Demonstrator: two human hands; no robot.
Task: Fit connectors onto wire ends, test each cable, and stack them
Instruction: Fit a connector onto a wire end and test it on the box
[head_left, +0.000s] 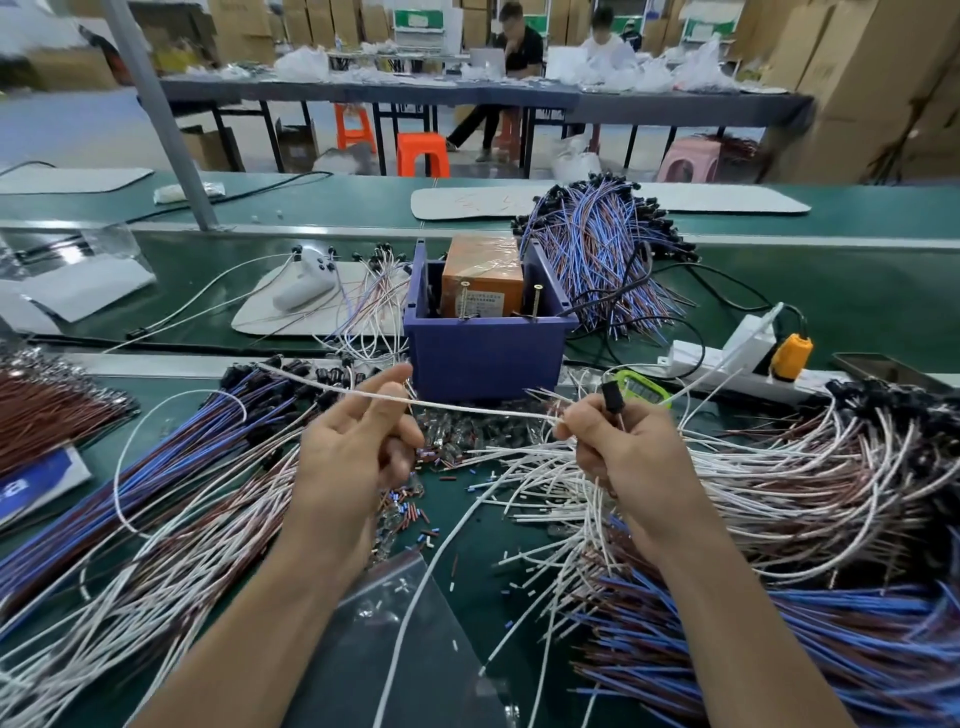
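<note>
Biggest worry, starting at the left: the cable pile (171, 452) there is a proper tangle, and the free tail of the wire (467, 408) loops out over it. If the tail snags on that pile, I reckon any tug could jerk the end away right when it needs lining up. In the middle, loose little parts (452, 441) are scattered on the bench under the hands in front of the blue box (485, 353), so a dropped piece would be a pain to find. On the right, a bunch of other white ends sits under the palm, and it'd be easy to grab the wrong one or push the end in crooked.

Grip now. The left hand (358, 447) has its lower fingers curled in, and the wire runs across thumb and forefinger in what looks like a loose pinch, more guiding than clamping. The wire stretches fairly taut over to the right hand (618, 447), which is closed up tight: the wire's end sits at its fingertips, and a black connector (610, 397) stands up between thumb and forefinger. The connector isn't on the end yet as far as I can tell, so nothing's tested or stacked for this one.
</note>
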